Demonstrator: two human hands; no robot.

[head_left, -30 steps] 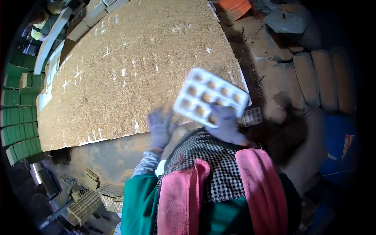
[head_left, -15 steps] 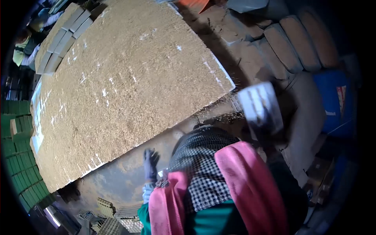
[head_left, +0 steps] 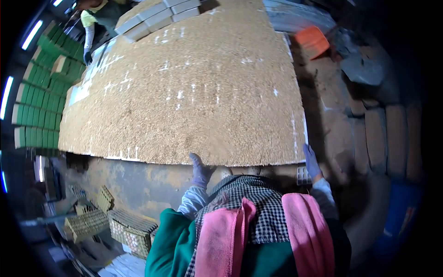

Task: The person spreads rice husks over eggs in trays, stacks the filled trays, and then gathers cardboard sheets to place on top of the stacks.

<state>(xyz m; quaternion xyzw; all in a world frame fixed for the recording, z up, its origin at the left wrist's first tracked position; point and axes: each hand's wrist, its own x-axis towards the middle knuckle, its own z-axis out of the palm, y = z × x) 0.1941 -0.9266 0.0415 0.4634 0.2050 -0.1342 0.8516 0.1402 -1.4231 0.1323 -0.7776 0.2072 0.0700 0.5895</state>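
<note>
A wide table surface point(head_left: 138, 111) before me is covered with a layer of tan, grain-like husk, with white streaks showing through. My left hand point(head_left: 200, 171), in a grey-purple glove, is at the front edge, its fingers pointing forward and holding nothing. At the front right corner is my right hand point(head_left: 312, 161), gloved alike, with outstretched fingers along the edge and nothing visible in it. Close by that hand, lower down, lies a small white gridded tray point(head_left: 303, 176).
Pale boxes point(head_left: 159, 17) rest on the husk at the back. Another person's gloved hand point(head_left: 87, 57) is at the far left edge. Green-sided stacks point(head_left: 39, 115) line the left. Egg trays point(head_left: 131, 231) stand lower left, filled sacks point(head_left: 376, 138) right, an orange scoop-like object point(head_left: 312, 42) back right.
The white panel-like object blurred at my right hand is gone from view, and that hand is now at the table corner. My left hand has come to the front edge. My view has turned.
</note>
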